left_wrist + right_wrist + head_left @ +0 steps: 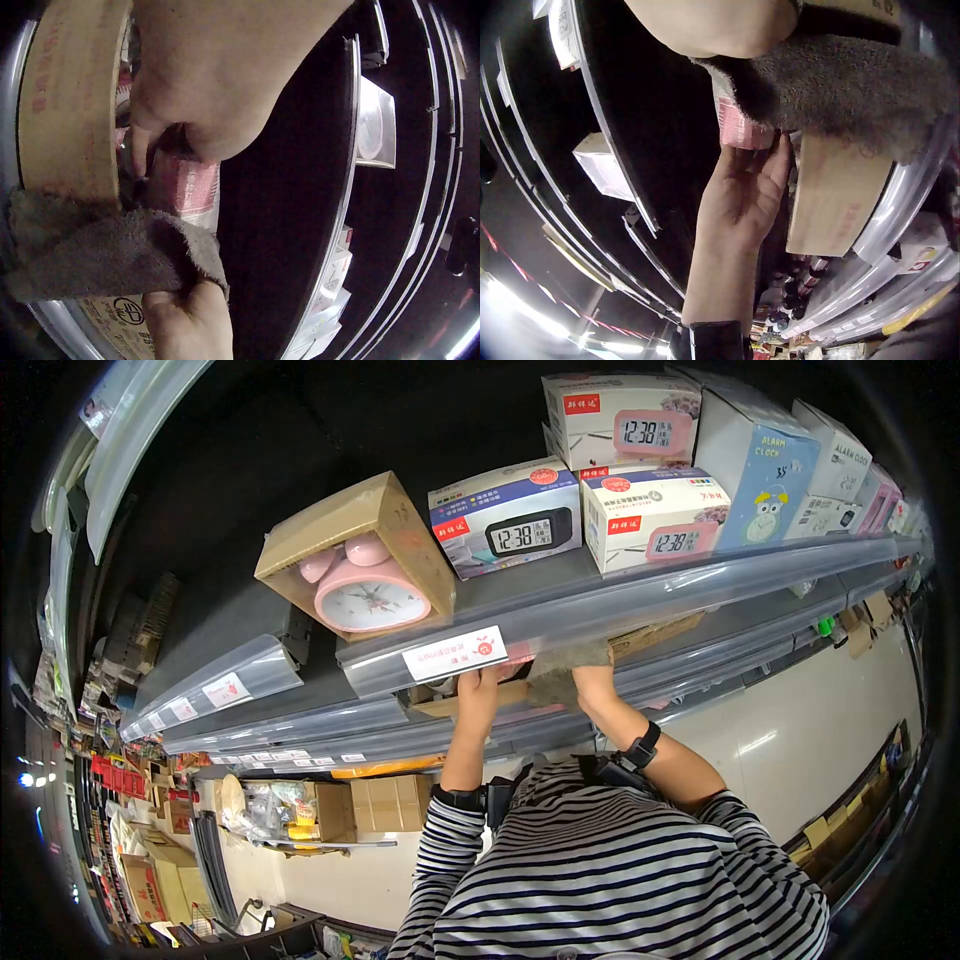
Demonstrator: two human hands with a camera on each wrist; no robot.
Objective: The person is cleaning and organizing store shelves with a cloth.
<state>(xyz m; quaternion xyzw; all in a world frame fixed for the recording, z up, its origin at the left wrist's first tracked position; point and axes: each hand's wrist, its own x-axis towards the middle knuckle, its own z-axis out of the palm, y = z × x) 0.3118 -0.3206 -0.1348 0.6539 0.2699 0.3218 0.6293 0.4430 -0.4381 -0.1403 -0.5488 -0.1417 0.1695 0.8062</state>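
My left hand (478, 695) reaches under the lip of a shelf and grips a pink-and-white box (744, 133), its fingers against the near end. My right hand (594, 682) holds a fuzzy grey cloth (112, 251), thumb on top, the other fingers hidden beneath it. In the right wrist view the cloth overlaps the box's upper part. A brown cardboard carton (832, 195) stands beside the box and my left hand (742, 199), with the cloth draped across it.
On the shelf above stand a pink alarm clock in a brown box (372, 595), several digital clock boxes (515, 525) and a blue alarm clock box (765, 485). A clear plastic shelf strip (600, 610) runs just above my hands. Cartons (390, 803) sit on the floor at left.
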